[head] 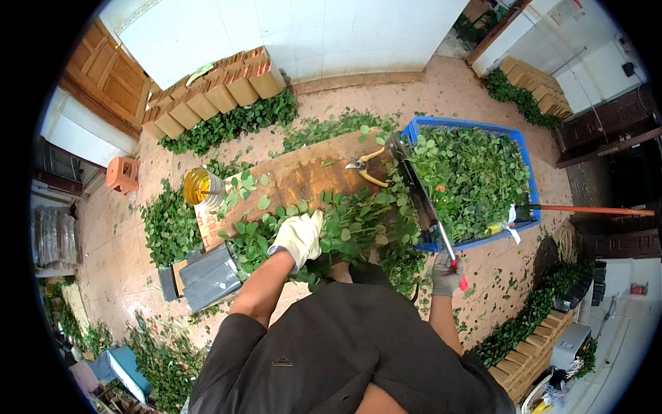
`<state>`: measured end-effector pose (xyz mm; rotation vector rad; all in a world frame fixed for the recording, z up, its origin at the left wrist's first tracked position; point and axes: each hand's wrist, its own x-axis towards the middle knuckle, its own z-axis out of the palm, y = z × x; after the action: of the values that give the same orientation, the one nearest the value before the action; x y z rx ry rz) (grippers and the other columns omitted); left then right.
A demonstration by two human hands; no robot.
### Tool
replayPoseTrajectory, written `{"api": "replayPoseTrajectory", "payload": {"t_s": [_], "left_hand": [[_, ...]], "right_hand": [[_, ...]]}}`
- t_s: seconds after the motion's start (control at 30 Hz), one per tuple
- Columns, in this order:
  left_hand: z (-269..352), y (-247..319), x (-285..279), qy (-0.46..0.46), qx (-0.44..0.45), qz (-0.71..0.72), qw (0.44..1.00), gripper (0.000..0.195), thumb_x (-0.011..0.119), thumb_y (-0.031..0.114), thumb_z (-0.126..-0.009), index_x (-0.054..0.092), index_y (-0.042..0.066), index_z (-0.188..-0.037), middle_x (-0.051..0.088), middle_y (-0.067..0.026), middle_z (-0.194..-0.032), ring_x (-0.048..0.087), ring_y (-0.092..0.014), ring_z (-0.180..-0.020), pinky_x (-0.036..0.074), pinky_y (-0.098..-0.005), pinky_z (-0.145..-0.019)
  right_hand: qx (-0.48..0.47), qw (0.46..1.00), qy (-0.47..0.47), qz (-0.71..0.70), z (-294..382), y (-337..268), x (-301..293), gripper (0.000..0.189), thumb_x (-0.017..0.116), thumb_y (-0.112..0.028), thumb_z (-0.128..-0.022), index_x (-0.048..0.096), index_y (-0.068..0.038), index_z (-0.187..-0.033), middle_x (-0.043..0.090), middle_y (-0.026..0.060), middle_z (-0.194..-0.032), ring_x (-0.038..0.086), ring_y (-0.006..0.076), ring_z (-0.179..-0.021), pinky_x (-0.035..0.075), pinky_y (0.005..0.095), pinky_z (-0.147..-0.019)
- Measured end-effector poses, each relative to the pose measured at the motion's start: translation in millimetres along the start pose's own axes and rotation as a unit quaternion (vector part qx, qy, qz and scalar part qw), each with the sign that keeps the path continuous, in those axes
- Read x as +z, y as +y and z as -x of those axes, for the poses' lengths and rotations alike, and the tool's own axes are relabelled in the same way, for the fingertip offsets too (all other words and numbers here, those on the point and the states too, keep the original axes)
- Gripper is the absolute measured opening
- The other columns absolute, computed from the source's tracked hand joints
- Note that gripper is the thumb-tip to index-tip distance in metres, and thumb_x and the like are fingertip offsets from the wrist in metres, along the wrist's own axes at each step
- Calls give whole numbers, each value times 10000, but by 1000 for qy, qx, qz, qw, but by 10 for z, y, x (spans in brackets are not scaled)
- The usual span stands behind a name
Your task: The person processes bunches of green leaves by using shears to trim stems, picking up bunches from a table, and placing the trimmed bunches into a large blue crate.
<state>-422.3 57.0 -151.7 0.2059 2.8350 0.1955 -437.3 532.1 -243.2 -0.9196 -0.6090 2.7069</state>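
My left hand [300, 238], in a cream work glove, is closed around a bunch of leafy green stems [357, 222] lying across the near edge of a wooden board [289, 173]. In a grey glove, my right hand [446, 277] grips the red-ended metal handle [449, 243] of a long lever blade [414, 181] at the board's right end. The bunch's right side reaches towards this blade; leaves hide whether they touch. Yellow-handled pruning shears [370, 166] lie spread on the board. A clear jar [204, 187] with yellow contents stands at its left end.
Cut leaves fill a blue plastic crate [526, 155] beyond the blade; an orange-red pole [595, 209] crosses its rim. Wrapped bunches [212, 95] line the back wall. Dark plastic-wrapped packs [209, 277] sit at left, near an orange stool [122, 175]. Leaves litter the tiled floor.
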Motion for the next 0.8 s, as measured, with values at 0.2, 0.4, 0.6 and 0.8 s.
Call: {"api": "replayPoseTrajectory", "payload": {"t_s": [0.2,0.4,0.6,0.8], "left_hand": [[150,337,-268,40,23,12,999,733,649,194,-794,478,-65,-1457,706,-246,-1060,710,-375,-925,555,-437,-847],[-920,1219,-663,145,45,-38,988,626,679,244,-834,526,-19,-1381,694,-214,-1070,696,-338,-923,546,-429,-808],[-2017,1165,-360,127,-62,-20,990,621,622,203,-890,488,-58,-1437,688,-179,-1039,697,-329,-908,554,-425,-776],[-2056,1150,-359,101,-82,12,991,550,616,183,-877,551,-1,-1391,691,-173,-1026,695,-323,-872,553,-427,-758]], "right_hand": [[-256,810,-334,407,621,-448,2263,328,645,-316,-996,700,-13,-1109,712,98,-1109,668,237,-1068,481,412,-1034],[-196,730,-471,455,250,-125,3940,306,696,-329,-994,662,-24,-989,715,69,-978,654,158,-903,518,354,-879],[-58,729,-586,350,310,117,3994,88,653,-96,-954,608,-60,-888,605,24,-829,585,140,-806,491,304,-780],[-246,610,-666,352,310,-286,3049,190,533,-106,-1028,506,-74,-842,584,68,-774,606,223,-708,535,546,-906]]}}
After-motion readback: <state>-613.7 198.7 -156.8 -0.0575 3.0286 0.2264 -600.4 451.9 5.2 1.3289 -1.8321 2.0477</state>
